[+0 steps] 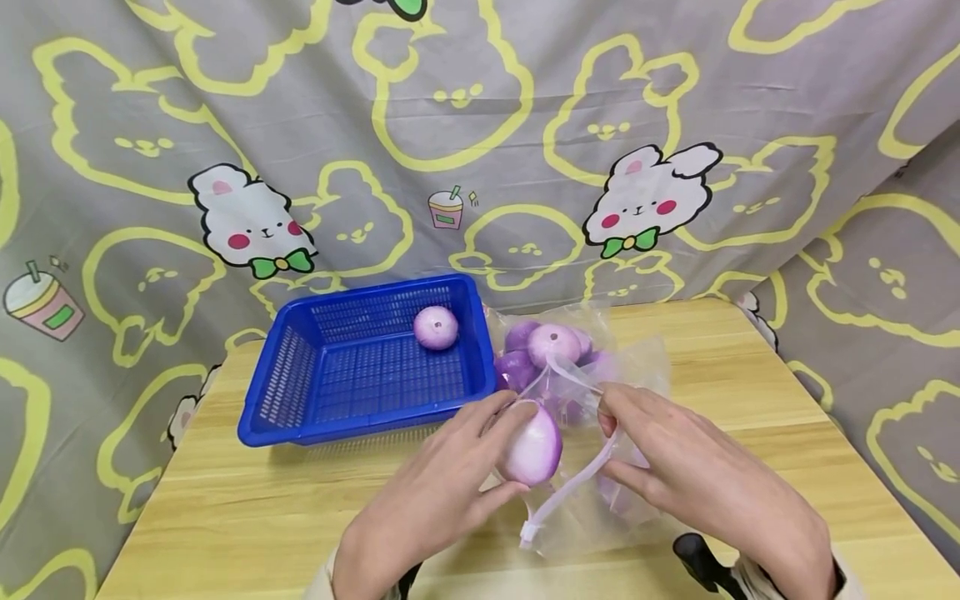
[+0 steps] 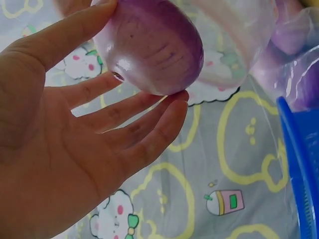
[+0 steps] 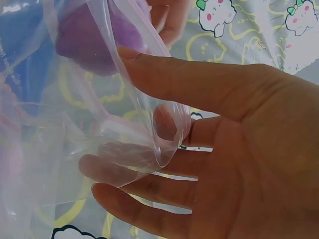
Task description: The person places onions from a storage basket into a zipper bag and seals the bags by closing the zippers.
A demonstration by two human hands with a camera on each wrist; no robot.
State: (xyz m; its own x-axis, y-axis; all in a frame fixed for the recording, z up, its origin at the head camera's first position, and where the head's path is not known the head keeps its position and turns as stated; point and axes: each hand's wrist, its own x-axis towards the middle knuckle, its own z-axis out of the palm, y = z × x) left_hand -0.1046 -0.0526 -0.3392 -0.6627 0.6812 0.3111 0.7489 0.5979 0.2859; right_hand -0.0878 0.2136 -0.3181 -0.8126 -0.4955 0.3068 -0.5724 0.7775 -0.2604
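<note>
In the head view my left hand (image 1: 442, 479) grips a purple-and-white onion (image 1: 536, 450) between thumb and fingers, at the mouth of a clear zip bag (image 1: 555, 529). The left wrist view shows the thumb on one side of the onion (image 2: 154, 47) and fingertips on the other. My right hand (image 1: 686, 454) pinches the bag's rim, thumb and fingers on either side of the plastic (image 3: 119, 164), so the mouth gapes. A white slider sits at the near end of the zip strip. Purple shapes show through the bag's lower right part.
Left of the hands stands a blue plastic basket (image 1: 360, 427) with one onion (image 1: 435, 327) in its far right corner. Several onions (image 1: 554, 343) in clear plastic lie right beside the basket. A patterned curtain (image 1: 480, 125) hangs behind the wooden table (image 1: 247, 508).
</note>
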